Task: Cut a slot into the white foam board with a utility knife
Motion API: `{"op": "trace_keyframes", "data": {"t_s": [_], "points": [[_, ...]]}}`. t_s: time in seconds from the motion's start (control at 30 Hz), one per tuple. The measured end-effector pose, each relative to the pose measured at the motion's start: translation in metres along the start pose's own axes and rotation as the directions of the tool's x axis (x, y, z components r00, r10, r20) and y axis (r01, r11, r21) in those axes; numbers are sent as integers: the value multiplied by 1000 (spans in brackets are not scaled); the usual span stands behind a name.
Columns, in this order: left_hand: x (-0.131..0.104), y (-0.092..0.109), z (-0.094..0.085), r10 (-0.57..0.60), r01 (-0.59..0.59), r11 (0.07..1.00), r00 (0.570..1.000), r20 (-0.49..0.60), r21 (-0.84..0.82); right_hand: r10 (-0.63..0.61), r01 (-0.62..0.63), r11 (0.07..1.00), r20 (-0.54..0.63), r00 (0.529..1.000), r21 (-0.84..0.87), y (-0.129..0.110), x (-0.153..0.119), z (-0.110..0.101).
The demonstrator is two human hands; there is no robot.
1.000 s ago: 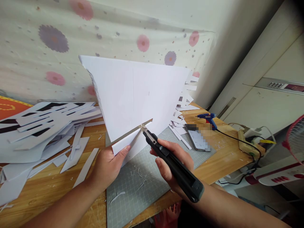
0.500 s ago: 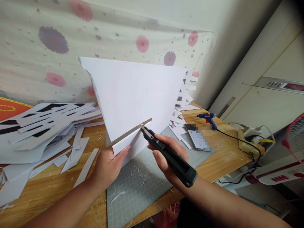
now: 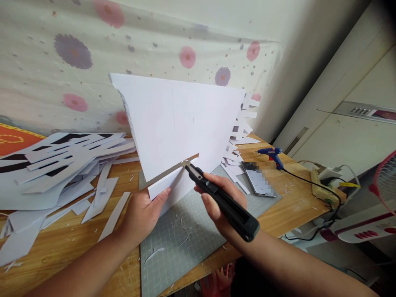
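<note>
A large white board [image 3: 182, 119] stands upright over the grey cutting mat [image 3: 173, 264], with a long slot near its lower edge. My left hand [image 3: 147, 208] grips the board's lower left part, thumb in front, just under the slot. My right hand [image 3: 224, 200] is closed round a black utility knife [image 3: 224, 200], whose blade tip touches the board at the slot. The board's left edge looks rough and torn. Thin white shavings [image 3: 154, 255] lie on the mat.
White cut sheets and strips [image 3: 77, 161] pile up on the wooden table [image 3: 114, 264] at left. To the right are a phone [image 3: 258, 179], a blue glue gun [image 3: 272, 154], a power strip [image 3: 324, 189] with cables and a racket [image 3: 386, 181]. A flowered curtain [image 3: 154, 45] hangs behind.
The view has shifted slightly, so the board and table appear a little further right. Both hands keep their holds, and the knife tip stays at the slot.
</note>
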State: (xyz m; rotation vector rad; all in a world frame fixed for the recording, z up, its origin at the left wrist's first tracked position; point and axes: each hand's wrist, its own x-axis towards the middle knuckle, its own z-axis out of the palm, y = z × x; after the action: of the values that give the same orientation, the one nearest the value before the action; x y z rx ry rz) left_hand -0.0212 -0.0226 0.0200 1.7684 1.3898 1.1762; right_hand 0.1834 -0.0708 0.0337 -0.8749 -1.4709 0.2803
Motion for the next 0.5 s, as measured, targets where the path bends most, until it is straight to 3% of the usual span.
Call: {"op": "trace_keyframes", "data": {"t_s": [0.5], "points": [[0, 3, 3, 11, -11, 1000, 1000, -8, -17, -120, 124, 992, 100, 988, -37, -4, -11, -5]]}}
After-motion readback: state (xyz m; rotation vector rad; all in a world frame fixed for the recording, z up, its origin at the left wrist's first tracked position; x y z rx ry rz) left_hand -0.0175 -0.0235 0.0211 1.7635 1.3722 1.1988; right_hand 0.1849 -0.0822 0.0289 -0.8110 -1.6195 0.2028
